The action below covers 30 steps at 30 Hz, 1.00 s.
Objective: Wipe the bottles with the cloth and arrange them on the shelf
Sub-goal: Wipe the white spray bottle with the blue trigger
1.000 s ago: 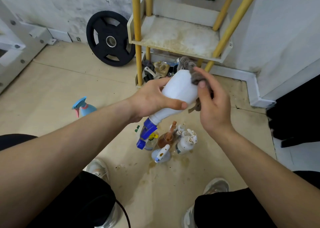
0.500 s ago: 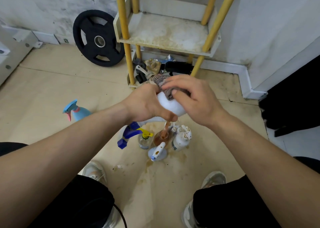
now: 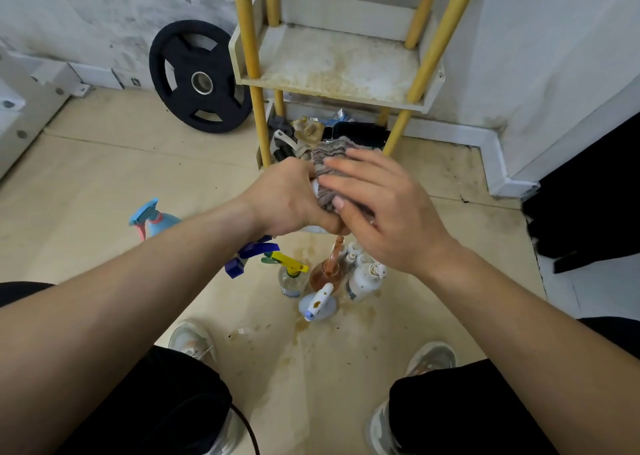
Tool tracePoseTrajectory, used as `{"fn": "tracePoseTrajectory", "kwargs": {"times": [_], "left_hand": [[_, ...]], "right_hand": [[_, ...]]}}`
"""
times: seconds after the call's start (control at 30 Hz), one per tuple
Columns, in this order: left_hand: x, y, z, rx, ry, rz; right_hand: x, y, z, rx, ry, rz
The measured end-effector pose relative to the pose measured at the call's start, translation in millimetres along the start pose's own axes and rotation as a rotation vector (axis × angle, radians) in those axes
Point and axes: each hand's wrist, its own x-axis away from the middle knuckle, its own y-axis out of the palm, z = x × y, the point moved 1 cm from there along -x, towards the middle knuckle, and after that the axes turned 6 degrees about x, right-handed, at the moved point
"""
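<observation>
Over on the left a light-blue spray bottle (image 3: 154, 220) lies alone on the floor, well apart from the others, with a black weight plate (image 3: 201, 77) leaning on the wall behind it.

The work itself is in the middle, in the air in front of the shelf (image 3: 332, 89). The left hand (image 3: 291, 202) is curled round a white spray bottle (image 3: 312, 229), whose blue trigger (image 3: 254, 249) pokes out below the wrist, pointing down and left. Most of the body is hidden by the two hands. A grey striped cloth (image 3: 330, 162) is draped over the upper end, and the right hand (image 3: 384, 212) lies across it with its fingers nearly straight and the thumb laid on the fabric, pressing rather than gripping. The hands are close together, touching at the thumbs.

I'd say this is the wiping step. To do it well, the left hand should keep a firm hold near the neck and turn the bottle, so the cloth reaches all round. The spot under the left palm needs a pass too.

Below the right hand stand a yellow-triggered bottle (image 3: 292, 278), an amber bottle (image 3: 327, 273), a white pump bottle (image 3: 363, 278) and a small sprayer (image 3: 317, 304). No bottle stands on the stained shelf tier that shows.
</observation>
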Motion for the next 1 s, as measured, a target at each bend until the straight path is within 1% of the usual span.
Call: {"fn": "tracePoseTrajectory", "kwargs": {"times": [0.03,0.07,0.17,0.2,0.23,0.33,0.37,0.4,0.53,0.63,0.7,0.77,0.83,0.9,0.93,1.0], "left_hand": [[-0.2,-0.9,-0.6,-0.006,-0.001,0.004],[0.1,-1.0,-0.8,-0.016,-0.004,0.007],[0.9,0.9,0.0,-0.053,0.000,0.010],[1.4,1.6,0.6,-0.064,0.005,0.005],[2.3,1.5,1.2,-0.063,0.007,0.004],[2.0,-1.6,-1.4,-0.038,-0.009,-0.002],[2.0,-2.5,-2.0,-0.040,-0.012,0.002],[1.9,-2.6,-2.5,-0.041,-0.016,0.004],[0.9,-0.9,-1.2,-0.076,-0.007,-0.004],[0.4,-1.2,-4.5,-0.034,-0.018,-0.004],[0.4,-1.4,-6.8,-0.008,-0.022,0.012],[1.1,-2.4,-6.8,0.054,-0.025,0.052],[1.8,-4.5,-6.6,0.178,-0.036,0.085],[2.0,-3.8,-6.1,0.247,-0.045,0.077],[2.2,-2.2,-5.7,0.268,-0.057,0.068],[2.5,2.4,-5.3,0.372,-0.111,0.038]], "right_hand": [[0.7,0.8,-1.4,0.025,-0.051,0.002],[0.0,0.6,0.1,0.016,-0.049,-0.003],[-4.4,-3.0,13.4,-0.114,0.166,-0.015],[-5.7,-3.8,14.3,-0.128,0.203,-0.019],[-6.1,-3.5,10.8,-0.108,0.197,-0.018],[-1.6,3.6,-1.8,-0.011,0.028,0.002],[-1.7,4.0,-1.3,-0.016,0.011,-0.005],[-2.6,3.4,1.9,-0.043,0.047,-0.020],[-4.9,-0.6,15.8,-0.222,0.335,-0.013],[-3.3,1.4,9.9,-0.366,0.512,-0.010],[-0.5,5.0,11.8,-0.528,0.719,0.022],[1.6,8.7,15.5,-0.767,0.952,0.064],[3.5,13.3,17.2,-1.010,1.086,0.119],[4.0,15.3,14.9,-1.112,1.120,0.177],[2.7,15.2,13.1,-1.115,1.101,0.208],[-0.2,12.2,11.0,-1.036,1.021,0.276]]}}
